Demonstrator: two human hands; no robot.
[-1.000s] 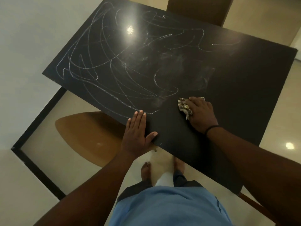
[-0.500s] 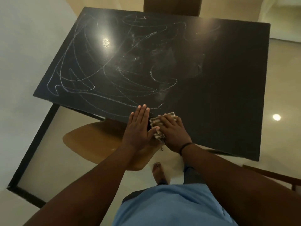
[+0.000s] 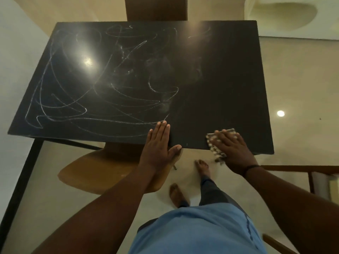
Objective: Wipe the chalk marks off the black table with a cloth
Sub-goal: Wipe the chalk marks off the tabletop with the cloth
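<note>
Nearest me: blue shirt (image 3: 198, 233), two bare feet on the pale floor (image 3: 293, 88).

Left hand (image 3: 159, 145): I see it flat on the near edge of the black table (image 3: 229, 79), fingers straight and together, thumb splayed along the rim, holding nothing.

Right hand (image 3: 232, 148): I see it spread over the checked cloth (image 3: 217, 143), fingers extended and pressing it down at the near edge, close to the right corner; part of the cloth hangs past the rim.

Wooden seat (image 3: 102, 171): tucked under the near left edge.

Table, right portion: dark, bare, open room up to the far edge.

Chalk marks (image 3: 95, 92): white looping scribbles over the left and centre, smeared hazy toward the middle.

Chair back (image 3: 156, 8): beyond the far edge.
</note>
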